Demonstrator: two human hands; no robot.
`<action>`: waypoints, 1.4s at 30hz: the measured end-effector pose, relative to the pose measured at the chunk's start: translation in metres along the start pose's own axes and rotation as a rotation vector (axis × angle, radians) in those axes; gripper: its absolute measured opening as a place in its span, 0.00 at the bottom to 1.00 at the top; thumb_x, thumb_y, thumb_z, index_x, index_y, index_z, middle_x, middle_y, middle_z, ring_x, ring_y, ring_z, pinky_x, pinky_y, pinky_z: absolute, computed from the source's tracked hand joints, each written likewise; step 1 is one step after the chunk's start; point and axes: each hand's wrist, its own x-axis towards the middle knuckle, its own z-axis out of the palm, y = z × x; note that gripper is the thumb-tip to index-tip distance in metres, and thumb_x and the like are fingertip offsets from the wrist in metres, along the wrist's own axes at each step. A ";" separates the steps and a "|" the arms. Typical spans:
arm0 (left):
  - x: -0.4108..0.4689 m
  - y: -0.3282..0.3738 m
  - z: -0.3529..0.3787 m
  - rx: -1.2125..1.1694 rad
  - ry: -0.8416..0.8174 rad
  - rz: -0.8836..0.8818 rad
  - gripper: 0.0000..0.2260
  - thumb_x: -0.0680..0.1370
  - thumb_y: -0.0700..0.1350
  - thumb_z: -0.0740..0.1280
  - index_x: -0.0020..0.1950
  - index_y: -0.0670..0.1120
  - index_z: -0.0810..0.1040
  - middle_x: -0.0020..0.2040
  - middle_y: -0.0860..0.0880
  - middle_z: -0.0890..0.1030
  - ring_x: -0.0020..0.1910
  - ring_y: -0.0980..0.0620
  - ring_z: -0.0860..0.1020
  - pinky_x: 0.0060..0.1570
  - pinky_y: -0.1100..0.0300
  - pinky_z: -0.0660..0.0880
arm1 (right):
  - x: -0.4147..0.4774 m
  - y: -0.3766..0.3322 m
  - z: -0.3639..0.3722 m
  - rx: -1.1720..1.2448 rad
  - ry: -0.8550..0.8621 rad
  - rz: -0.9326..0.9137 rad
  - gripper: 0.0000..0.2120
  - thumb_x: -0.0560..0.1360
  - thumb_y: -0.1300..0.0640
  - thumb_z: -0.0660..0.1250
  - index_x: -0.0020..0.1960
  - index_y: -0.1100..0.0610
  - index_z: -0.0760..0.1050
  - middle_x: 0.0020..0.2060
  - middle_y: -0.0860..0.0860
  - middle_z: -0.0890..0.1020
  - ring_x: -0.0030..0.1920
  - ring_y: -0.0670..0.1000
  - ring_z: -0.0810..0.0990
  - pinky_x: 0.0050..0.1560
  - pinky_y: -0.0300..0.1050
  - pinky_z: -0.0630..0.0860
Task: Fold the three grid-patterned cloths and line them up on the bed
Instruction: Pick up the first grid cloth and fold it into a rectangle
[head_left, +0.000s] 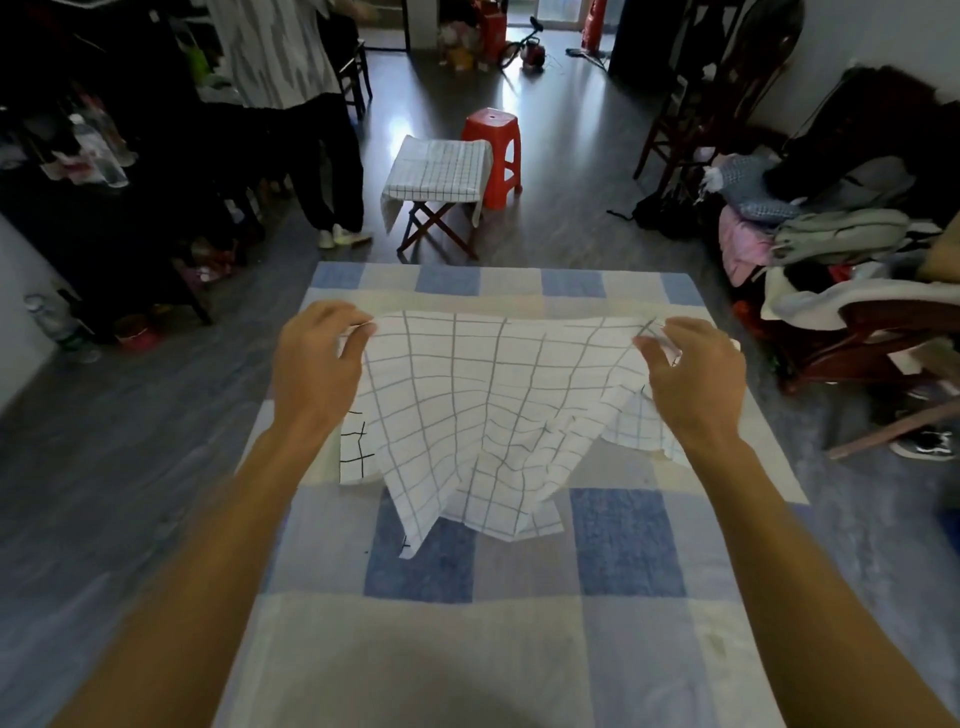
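A white cloth with grey grid lines (483, 405) hangs spread above the bed (519, 623). My left hand (317, 364) pinches its upper left corner and my right hand (691, 379) pinches its upper right corner. Its lower edge droops onto the blue and cream checked bed cover. Under it on the left lies a white cloth with black grid lines (356, 449), mostly hidden. A finer-gridded cloth (636, 426) shows under my right hand. Another gridded cloth (441, 166) drapes a folding stool beyond the bed.
A red plastic stool (496, 145) stands behind the folding stool. A person (306, 130) stands at the back left beside dark shelves. Piled clothes on a chair (831, 249) crowd the right side. Grey floor surrounds the bed.
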 end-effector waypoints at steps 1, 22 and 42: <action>0.004 -0.004 0.004 0.004 -0.009 -0.009 0.07 0.77 0.43 0.67 0.50 0.40 0.81 0.51 0.43 0.80 0.51 0.44 0.78 0.56 0.51 0.73 | 0.001 0.002 0.006 0.003 -0.001 0.017 0.17 0.76 0.50 0.68 0.56 0.62 0.80 0.57 0.56 0.82 0.57 0.56 0.79 0.61 0.53 0.74; 0.086 -0.077 0.161 0.221 -0.129 -0.046 0.11 0.79 0.46 0.63 0.55 0.40 0.80 0.58 0.41 0.78 0.58 0.41 0.73 0.60 0.53 0.66 | 0.082 0.063 0.161 0.225 -0.029 0.094 0.14 0.78 0.51 0.65 0.55 0.61 0.80 0.52 0.55 0.82 0.53 0.53 0.79 0.57 0.45 0.73; -0.058 -0.122 0.125 0.291 -0.503 0.119 0.11 0.67 0.33 0.75 0.48 0.38 0.82 0.54 0.36 0.80 0.53 0.35 0.76 0.54 0.43 0.72 | -0.099 0.124 0.156 0.083 -0.351 -0.036 0.11 0.68 0.68 0.74 0.48 0.58 0.84 0.55 0.60 0.80 0.55 0.63 0.78 0.57 0.55 0.73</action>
